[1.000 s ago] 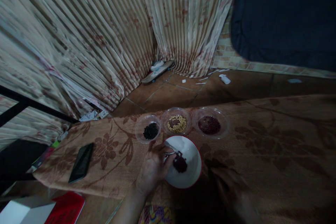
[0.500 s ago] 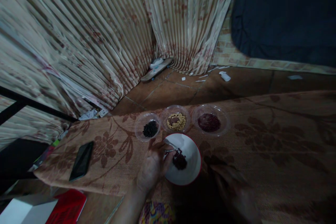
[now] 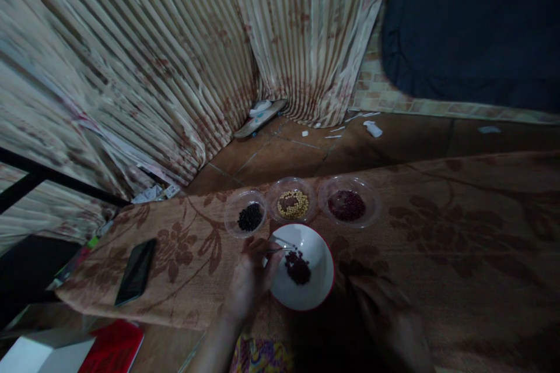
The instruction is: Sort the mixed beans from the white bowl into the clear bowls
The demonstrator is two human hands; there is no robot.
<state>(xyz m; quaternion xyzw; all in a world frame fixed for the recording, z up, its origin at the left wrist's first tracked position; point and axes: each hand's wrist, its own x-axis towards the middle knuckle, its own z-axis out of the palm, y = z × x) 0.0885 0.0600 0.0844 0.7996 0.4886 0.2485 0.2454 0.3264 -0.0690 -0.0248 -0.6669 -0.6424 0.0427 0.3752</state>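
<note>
My left hand (image 3: 254, 271) pinches a pair of metal tweezers (image 3: 284, 249) at the left rim of a white bowl with a red edge (image 3: 321, 268). The tips of the tweezers are spread over the bowl, just above a heap of small dark red beans (image 3: 298, 268). Whether a bean sits between the tips is too small to tell. To the right of the bowl, my right hand (image 3: 387, 312) rests low over the cloth in deep shadow, so its fingers are hard to make out.
Behind the bowl stand three clear plastic dishes: one with black beans (image 3: 250, 217), one with yellow soybeans (image 3: 293, 204), one with red beans (image 3: 347, 205). A phone (image 3: 136, 271) lies left on the patterned tablecloth (image 3: 437, 233). Striped curtains (image 3: 175, 41) hang beyond the table.
My left hand has drawn back slightly to the left with the tweezers, and the tips now lie higher over the beans. The heap looks more spread out. My right hand stays about where it was.
</note>
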